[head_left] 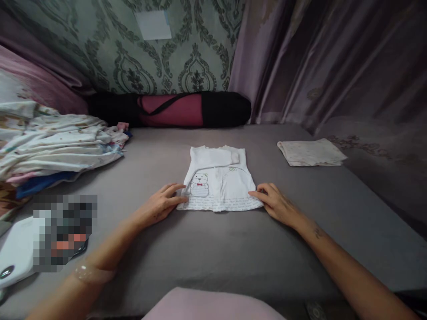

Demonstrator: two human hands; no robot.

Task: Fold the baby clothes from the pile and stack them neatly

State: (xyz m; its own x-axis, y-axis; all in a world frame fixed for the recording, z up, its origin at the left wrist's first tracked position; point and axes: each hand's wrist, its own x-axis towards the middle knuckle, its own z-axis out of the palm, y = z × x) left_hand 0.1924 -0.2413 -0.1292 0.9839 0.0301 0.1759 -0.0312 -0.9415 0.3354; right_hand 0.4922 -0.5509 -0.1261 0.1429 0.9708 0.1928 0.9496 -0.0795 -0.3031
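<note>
A small white baby shirt (222, 178) lies spread on the grey bed, its sleeves folded inward across the chest. A bear drawing with a red bow tie shows on its left half, and rows of fine lettering run along the hem. My left hand (163, 202) pinches the shirt's lower left edge, thumb and fingers on the fabric. At the opposite lower corner, my right hand (275, 202) is closed on the edge between thumb and forefinger.
A folded cream cloth (312, 152) lies at the right. To the left is a heap of clothes (66, 142), with a white object (20, 244), partly blurred out, nearer me. A black and maroon long bag (170, 110) lies along the patterned wall; curtains (283, 62) hang at right.
</note>
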